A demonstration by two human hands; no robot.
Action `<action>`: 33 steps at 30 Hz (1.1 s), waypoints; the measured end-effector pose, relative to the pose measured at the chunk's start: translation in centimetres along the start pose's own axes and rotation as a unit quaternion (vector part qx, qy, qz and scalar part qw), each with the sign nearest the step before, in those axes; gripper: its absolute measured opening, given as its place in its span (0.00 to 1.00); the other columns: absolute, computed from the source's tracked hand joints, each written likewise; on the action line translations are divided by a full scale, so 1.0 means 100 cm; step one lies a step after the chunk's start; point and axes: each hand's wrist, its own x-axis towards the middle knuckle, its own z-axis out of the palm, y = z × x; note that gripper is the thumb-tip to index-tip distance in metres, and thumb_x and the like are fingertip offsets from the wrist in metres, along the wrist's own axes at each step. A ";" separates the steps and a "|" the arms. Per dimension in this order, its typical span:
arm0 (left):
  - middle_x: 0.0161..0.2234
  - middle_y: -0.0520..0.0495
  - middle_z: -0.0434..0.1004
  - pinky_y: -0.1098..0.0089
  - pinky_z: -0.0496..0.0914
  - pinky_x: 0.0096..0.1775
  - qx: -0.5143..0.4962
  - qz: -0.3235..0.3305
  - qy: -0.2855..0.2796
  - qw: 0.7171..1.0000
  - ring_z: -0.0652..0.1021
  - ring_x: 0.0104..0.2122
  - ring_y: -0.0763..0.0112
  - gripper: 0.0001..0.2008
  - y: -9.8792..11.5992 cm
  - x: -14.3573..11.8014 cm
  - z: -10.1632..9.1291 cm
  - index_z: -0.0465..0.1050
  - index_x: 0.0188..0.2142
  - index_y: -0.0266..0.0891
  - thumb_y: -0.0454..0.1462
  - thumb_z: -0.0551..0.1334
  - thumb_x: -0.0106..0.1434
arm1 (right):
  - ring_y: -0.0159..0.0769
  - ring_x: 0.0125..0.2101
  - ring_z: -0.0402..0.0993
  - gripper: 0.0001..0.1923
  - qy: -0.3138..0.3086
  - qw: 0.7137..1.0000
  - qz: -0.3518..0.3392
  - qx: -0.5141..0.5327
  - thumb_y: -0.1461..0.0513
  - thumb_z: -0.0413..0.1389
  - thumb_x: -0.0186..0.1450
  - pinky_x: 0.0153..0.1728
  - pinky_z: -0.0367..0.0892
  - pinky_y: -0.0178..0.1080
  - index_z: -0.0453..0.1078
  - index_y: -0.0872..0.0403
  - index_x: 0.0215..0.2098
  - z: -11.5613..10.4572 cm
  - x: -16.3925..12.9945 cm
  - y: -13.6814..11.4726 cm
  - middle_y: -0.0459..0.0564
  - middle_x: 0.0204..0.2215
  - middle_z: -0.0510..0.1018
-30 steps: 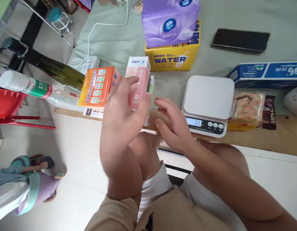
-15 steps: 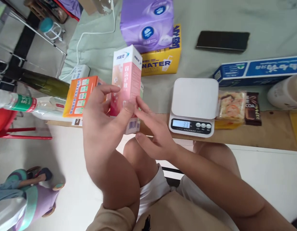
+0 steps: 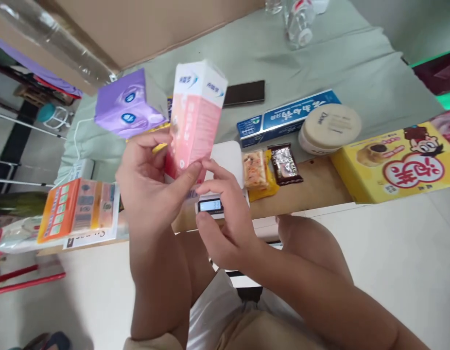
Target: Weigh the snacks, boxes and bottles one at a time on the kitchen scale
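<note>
My left hand (image 3: pixel 148 182) grips the lower part of a tall pink-and-white carton (image 3: pixel 199 114), thumb in front and fingers at its left side. The carton is held up, tilted slightly to the right. My right hand (image 3: pixel 230 218) is just right of the carton's lower end, fingers curved and apart, with the index fingertip at its edge; whether it touches cannot be told. Behind both hands stands a white digital kitchen scale (image 3: pixel 228 158), partly covered, its small display lit. Near the scale's right side lie a snack in clear wrap (image 3: pixel 254 170) and a dark brown snack packet (image 3: pixel 285 164).
Tissues in a purple pack (image 3: pixel 126 104) and an orange packet (image 3: pixel 79 209) stand on the left. Farther right are a black phone (image 3: pixel 246 93), a blue toothpaste box (image 3: pixel 283 119), a round tub (image 3: pixel 330 126) and a yellow snack box (image 3: pixel 403 163). A clear bottle (image 3: pixel 300 24) lies at the back.
The view has turned to the right, bringing the yellow box and tub into sight. The carton has shifted toward the scale, and my right hand now partly covers the scale.
</note>
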 end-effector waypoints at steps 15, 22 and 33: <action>0.53 0.48 0.80 0.61 0.76 0.57 0.147 0.030 -0.412 0.899 0.81 0.51 0.63 0.25 -0.025 0.142 0.150 0.74 0.46 0.44 0.28 0.74 0.49 | 0.45 0.55 0.76 0.18 0.139 0.988 0.059 -0.003 0.69 0.50 0.57 0.63 0.71 0.57 0.60 0.47 0.44 -0.046 0.038 -0.009 0.52 0.42 0.73; 0.56 0.51 0.79 0.63 0.76 0.59 0.133 0.003 -0.426 0.895 0.80 0.58 0.62 0.24 -0.032 0.135 0.145 0.75 0.51 0.48 0.31 0.72 0.54 | 0.44 0.50 0.78 0.10 0.198 0.978 0.061 -0.029 0.67 0.45 0.64 0.58 0.76 0.58 0.57 0.48 0.42 -0.047 0.045 0.000 0.51 0.37 0.70; 0.46 0.49 0.83 0.60 0.79 0.53 0.079 -0.131 -0.401 0.903 0.84 0.47 0.64 0.24 -0.050 0.107 0.101 0.75 0.47 0.44 0.23 0.70 0.52 | 0.54 0.73 0.58 0.23 0.047 0.975 0.187 -0.108 0.65 0.50 0.70 0.70 0.65 0.66 0.64 0.42 0.61 -0.057 0.027 0.021 0.55 0.59 0.70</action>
